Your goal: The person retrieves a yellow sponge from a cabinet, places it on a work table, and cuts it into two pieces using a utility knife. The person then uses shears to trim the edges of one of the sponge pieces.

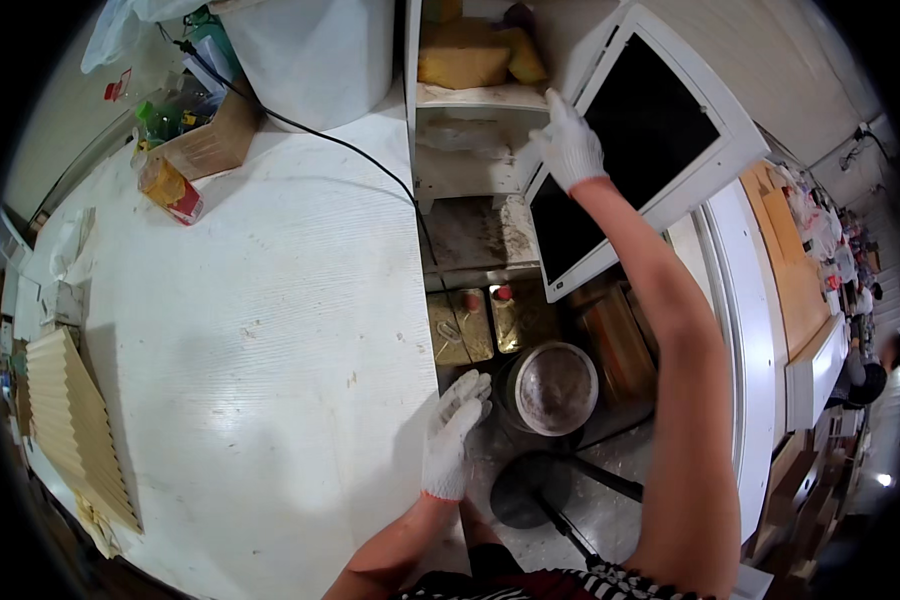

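Observation:
My right hand (573, 148), in a white knit glove, reaches up to the inner edge of a white cabinet door (660, 215) with dark panels. Its fingers are apart and nothing shows in them; whether they press on the frame I cannot tell. The door stands swung out from a white cabinet (475, 172) with stained shelves. A yellowish-brown bundle (462, 55) lies on an upper shelf. Low down, my gloved left hand (454, 432) is open beside the right edge of the white tabletop (270, 330), fingers stretched out and holding nothing.
Below the cabinet stand two red-capped jugs (505, 318) and a round bucket (555, 390). A black round-based stand (530, 490) is on the floor. The table bears a white bin (315, 60), a cardboard box (210, 140), a dark cable (345, 147) and a pleated cream piece (75, 415).

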The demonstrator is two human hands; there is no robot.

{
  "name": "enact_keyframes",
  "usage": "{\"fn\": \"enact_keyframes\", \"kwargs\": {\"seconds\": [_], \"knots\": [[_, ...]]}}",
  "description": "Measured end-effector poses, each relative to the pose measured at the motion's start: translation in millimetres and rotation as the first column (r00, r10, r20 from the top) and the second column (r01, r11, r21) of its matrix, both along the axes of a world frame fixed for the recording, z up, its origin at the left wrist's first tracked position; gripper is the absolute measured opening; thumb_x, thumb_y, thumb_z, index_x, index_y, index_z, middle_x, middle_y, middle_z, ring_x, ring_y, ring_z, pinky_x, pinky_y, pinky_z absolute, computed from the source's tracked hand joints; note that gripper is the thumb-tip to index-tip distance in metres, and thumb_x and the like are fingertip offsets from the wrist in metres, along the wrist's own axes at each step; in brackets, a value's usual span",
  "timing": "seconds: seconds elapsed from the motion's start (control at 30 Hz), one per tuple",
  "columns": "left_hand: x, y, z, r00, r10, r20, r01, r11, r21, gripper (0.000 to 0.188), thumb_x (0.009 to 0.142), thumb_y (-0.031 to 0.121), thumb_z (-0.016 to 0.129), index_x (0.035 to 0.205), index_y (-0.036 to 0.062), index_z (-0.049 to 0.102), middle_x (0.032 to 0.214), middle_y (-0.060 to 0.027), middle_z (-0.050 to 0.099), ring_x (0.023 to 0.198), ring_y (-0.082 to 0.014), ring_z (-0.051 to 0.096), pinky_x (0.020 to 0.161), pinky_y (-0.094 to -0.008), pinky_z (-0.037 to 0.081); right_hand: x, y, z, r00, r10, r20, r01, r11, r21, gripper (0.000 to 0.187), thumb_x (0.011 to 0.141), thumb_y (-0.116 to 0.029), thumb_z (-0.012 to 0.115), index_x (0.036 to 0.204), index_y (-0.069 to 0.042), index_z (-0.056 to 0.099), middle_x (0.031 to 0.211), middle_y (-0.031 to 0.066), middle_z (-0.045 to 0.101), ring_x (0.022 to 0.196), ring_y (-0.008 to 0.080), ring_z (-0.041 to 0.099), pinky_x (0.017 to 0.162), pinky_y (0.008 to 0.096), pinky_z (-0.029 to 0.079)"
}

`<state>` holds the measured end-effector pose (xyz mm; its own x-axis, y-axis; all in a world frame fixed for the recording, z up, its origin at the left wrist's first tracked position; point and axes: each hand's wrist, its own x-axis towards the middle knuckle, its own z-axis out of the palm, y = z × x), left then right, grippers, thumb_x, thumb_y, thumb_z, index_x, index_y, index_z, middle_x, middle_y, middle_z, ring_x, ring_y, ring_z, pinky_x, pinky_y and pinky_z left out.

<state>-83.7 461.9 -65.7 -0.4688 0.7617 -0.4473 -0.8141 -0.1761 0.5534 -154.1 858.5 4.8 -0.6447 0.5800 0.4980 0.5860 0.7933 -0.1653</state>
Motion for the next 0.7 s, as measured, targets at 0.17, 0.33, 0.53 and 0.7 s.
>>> {"fn": "enact_keyframes", "kwargs": {"seconds": [0.17, 0.33, 0.53, 0.7], "knots": [[-2, 1, 4, 0.993, 0.009, 0.114, -0.01, 1.0, 0.012, 0.053, 0.094, 0.008, 0.052, 0.14, -0.009, 0.034, 0.139, -0.0214, 0.047, 0.129, -0.0286, 0.046, 0.11, -0.0377, 0.035, -63, 93, -29, 0.958, -0.263, -0.113, 0.263, 0.965, -0.014, 0.063, 0.081, -0.032, 0.069, 0.135, -0.009, 0.046, 0.133, 0.0183, 0.052, 0.115, 0.0379, 0.055, 0.095, 0.0465, 0.046], [-7, -1, 11, 0.988, 0.002, 0.155, 0.006, 0.999, -0.051, 0.054, 0.093, 0.011, 0.054, 0.14, -0.0094, 0.035, 0.14, -0.0221, 0.046, 0.129, -0.0287, 0.047, 0.109, -0.0371, 0.037, -100, 111, -22, 0.95, -0.174, -0.261, 0.134, 0.977, -0.163, 0.046, 0.076, -0.034, 0.071, 0.112, -0.007, 0.062, 0.113, 0.0195, 0.063, 0.106, 0.0396, 0.059, 0.089, 0.0463, 0.048], [-12, 1, 15, 0.975, 0.009, 0.224, 0.0, 0.999, -0.037, 0.054, 0.092, 0.008, 0.057, 0.139, -0.0097, 0.036, 0.139, -0.0192, 0.048, 0.129, -0.0234, 0.046, 0.108, -0.0317, 0.037, -118, 153, -32, 0.909, -0.266, -0.32, 0.181, 0.945, -0.271, 0.043, 0.076, -0.03, 0.069, 0.112, -0.007, 0.063, 0.113, 0.0224, 0.064, 0.106, 0.0424, 0.059, 0.089, 0.0448, 0.048], [-14, 2, 10, 0.988, -0.009, 0.153, 0.02, 0.997, -0.073, 0.056, 0.092, 0.012, 0.055, 0.14, -0.0102, 0.035, 0.139, -0.0233, 0.047, 0.127, -0.0288, 0.049, 0.106, -0.0349, 0.039, -128, 174, -45, 0.885, -0.293, -0.361, 0.117, 0.892, -0.436, 0.042, 0.08, -0.033, 0.065, 0.119, -0.019, 0.067, 0.116, 0.0165, 0.066, 0.107, 0.0361, 0.061, 0.091, 0.0391, 0.05]]}}
